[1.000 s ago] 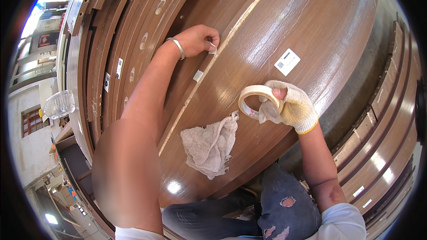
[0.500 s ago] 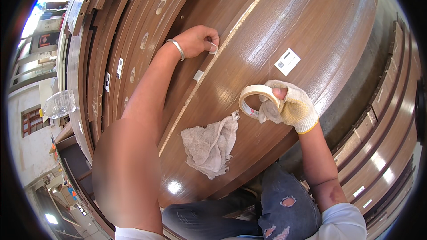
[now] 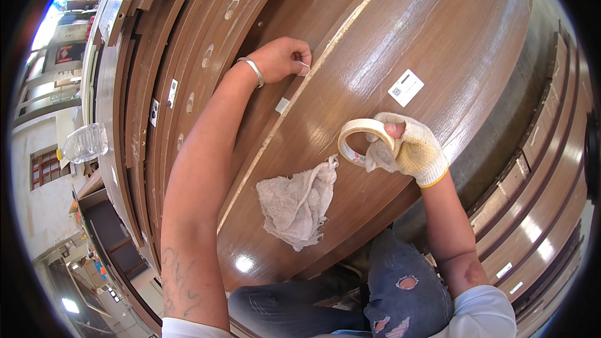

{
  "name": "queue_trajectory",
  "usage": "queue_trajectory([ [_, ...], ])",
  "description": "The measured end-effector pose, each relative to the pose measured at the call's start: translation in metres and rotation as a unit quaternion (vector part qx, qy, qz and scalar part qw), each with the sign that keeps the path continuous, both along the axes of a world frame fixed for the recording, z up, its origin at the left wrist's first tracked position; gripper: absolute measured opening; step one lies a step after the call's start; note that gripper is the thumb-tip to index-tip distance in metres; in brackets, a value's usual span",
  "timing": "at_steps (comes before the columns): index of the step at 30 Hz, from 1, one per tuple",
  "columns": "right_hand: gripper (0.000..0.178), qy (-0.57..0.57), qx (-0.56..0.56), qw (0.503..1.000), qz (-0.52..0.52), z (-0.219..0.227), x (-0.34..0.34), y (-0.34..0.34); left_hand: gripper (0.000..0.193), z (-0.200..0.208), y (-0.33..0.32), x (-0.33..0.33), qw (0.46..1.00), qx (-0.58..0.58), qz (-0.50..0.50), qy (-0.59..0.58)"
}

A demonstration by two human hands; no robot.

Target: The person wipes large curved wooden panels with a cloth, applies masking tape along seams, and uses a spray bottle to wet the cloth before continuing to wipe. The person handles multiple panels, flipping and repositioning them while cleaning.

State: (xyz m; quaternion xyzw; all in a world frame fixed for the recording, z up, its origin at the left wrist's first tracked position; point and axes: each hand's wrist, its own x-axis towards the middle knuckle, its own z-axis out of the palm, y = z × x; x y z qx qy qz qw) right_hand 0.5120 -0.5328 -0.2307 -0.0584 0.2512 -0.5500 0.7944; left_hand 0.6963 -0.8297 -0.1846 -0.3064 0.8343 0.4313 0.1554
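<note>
My left hand [image 3: 278, 61], bare with a silver bangle at the wrist, pinches a small strip of white tape [image 3: 305, 69] against the pale raw edge of a brown wood-grain panel [image 3: 350, 103]. Another short piece of tape [image 3: 282, 106] sticks to that edge, nearer me. In a cream knitted glove, my right hand [image 3: 421, 149] is closed around a roll of masking tape [image 3: 360, 125] above the panel. A greyish crumpled cloth [image 3: 380, 155] is bunched against the roll in the same hand. On the panel between my arms lies a grey rag [image 3: 297, 203].
A white label [image 3: 405, 87] is stuck on the panel. Stacked brown panels [image 3: 216, 44] with oval recesses stand at the left, and more panels [image 3: 532, 213] are stacked at the right. A clear plastic bottle [image 3: 86, 143] appears at the far left.
My left hand has shifted very slightly to the right along the panel edge, still pinching the tape strip. The right hand with the roll stays almost still.
</note>
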Motion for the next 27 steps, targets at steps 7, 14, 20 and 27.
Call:
queue_trajectory([
  [7,0.042,0.050,0.035,0.997,-0.044,0.009,0.008,-0.002,0.006,-0.001,0.000,-0.006,1.000,-0.027,0.004,-0.004],
  [14,0.043,0.052,0.024,0.997,-0.042,0.007,0.008,-0.004,0.005,-0.005,-0.003,-0.027,0.990,-0.096,0.037,0.093],
  [20,0.044,0.057,0.024,0.998,-0.023,0.006,0.005,-0.002,0.009,-0.005,-0.019,-0.071,0.989,-0.129,-0.040,0.056],
  [27,0.044,-0.001,-0.015,1.000,0.026,-0.001,-0.003,-0.001,0.011,-0.004,-0.022,-0.092,0.990,-0.131,-0.053,0.017],
])
